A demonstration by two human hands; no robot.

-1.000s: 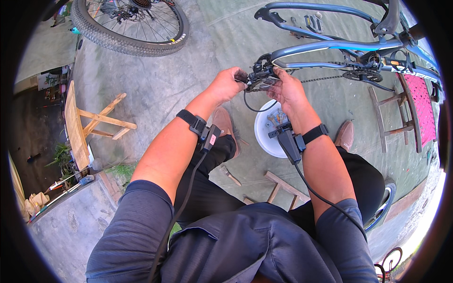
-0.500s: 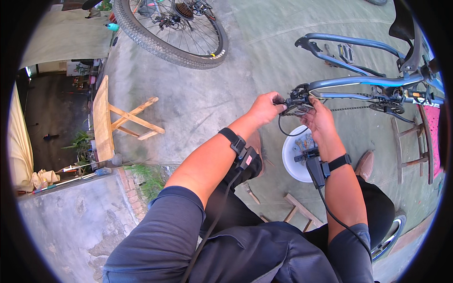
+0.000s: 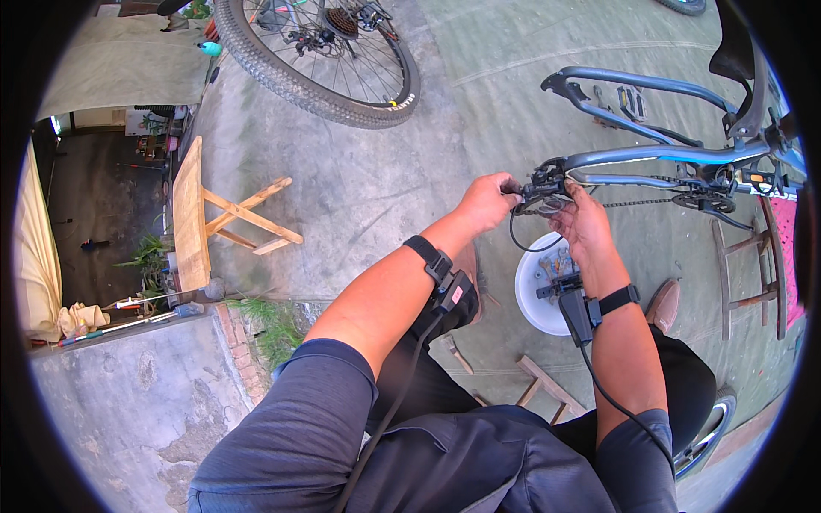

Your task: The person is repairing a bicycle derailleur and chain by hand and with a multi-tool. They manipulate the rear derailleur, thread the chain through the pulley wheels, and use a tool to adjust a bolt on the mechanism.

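A: Any text in view?
B: Upper-left tyre (image 3: 312, 99): small white lettering curved along the sidewall.
A: Bike frame (image 3: 658, 153)?
B: Large lettering on the lower tube (image 3: 782, 190), far right, partly covered.
A: Wrist gear?
B: Pinkish label (image 3: 457, 295) on the left wrist unit (image 3: 442, 302); its mark's too small to read.

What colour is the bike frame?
The bike frame is greyish blue, with a brighter blue patch; it shows best in the head view.
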